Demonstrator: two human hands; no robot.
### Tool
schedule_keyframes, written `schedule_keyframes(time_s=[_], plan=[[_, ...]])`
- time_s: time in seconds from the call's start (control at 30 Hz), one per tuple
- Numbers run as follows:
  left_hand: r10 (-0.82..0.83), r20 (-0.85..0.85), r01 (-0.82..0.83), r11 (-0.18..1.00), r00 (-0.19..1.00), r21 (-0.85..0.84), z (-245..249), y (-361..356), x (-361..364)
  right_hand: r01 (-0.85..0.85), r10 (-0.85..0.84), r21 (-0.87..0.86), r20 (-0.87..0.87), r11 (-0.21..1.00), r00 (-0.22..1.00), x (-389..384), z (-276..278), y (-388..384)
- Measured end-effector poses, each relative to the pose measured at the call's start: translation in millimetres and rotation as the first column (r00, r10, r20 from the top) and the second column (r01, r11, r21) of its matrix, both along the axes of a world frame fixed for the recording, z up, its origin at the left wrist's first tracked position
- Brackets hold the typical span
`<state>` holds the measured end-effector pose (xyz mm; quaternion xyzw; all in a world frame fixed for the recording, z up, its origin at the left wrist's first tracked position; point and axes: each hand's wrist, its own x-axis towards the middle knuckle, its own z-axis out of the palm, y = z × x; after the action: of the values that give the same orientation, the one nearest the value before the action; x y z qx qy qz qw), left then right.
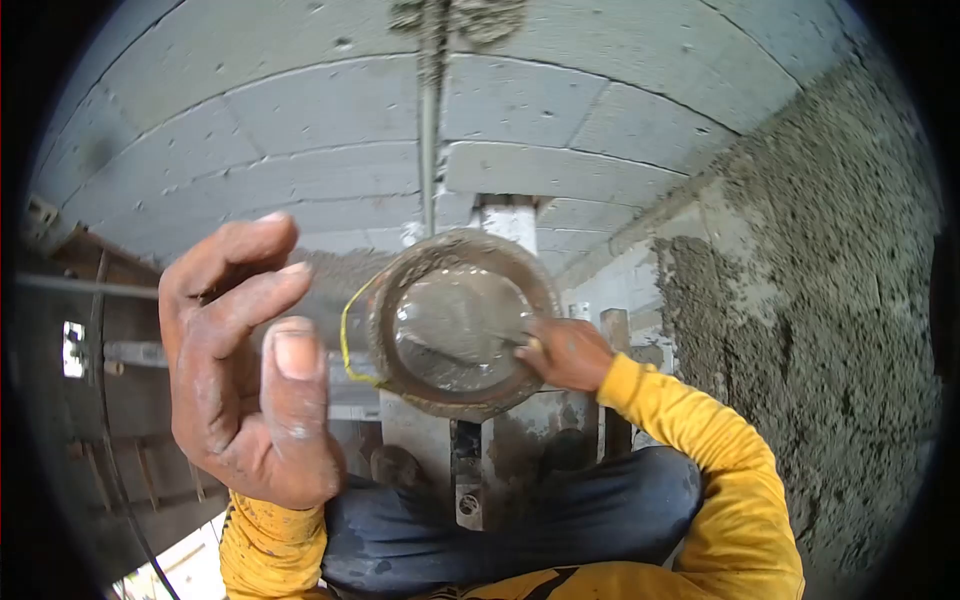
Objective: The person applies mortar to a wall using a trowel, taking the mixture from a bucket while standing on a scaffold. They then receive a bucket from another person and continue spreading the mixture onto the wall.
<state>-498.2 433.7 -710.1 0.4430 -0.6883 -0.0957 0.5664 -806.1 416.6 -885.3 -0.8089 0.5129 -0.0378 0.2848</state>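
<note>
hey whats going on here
A person in yellow sleeves grips the rim of a round, mortar-smeared pan with the right hand, holding it up before a grey block wall. The left hand is close to the camera, fingers curled, apparently empty. Rough plaster covers the wall on the right.

The block wall (330, 100) closes your way ahead, and the rough mortar-coated wall (820, 300) shuts off your right. A vertical pipe (429, 110) runs down the blocks above the round pan (460, 325), which fills the middle, gripped at its right rim by your right hand (568, 352). Your left hand (250, 370), raised and loosely curled, blocks the left. Between it and the pan only a narrow gap stays free, crossed by a yellow cord (347, 330). Your bent knee (520, 520) bars the way below.
</note>
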Motion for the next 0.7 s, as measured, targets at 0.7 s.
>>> schedule_keyframes(time_s=[0.7], plan=[[0.029,0.066,-0.035,0.994,0.997,0.099,-14,-13,-24,0.909,-0.823,0.305,0.564,0.282,0.066,-287,-12,112]])
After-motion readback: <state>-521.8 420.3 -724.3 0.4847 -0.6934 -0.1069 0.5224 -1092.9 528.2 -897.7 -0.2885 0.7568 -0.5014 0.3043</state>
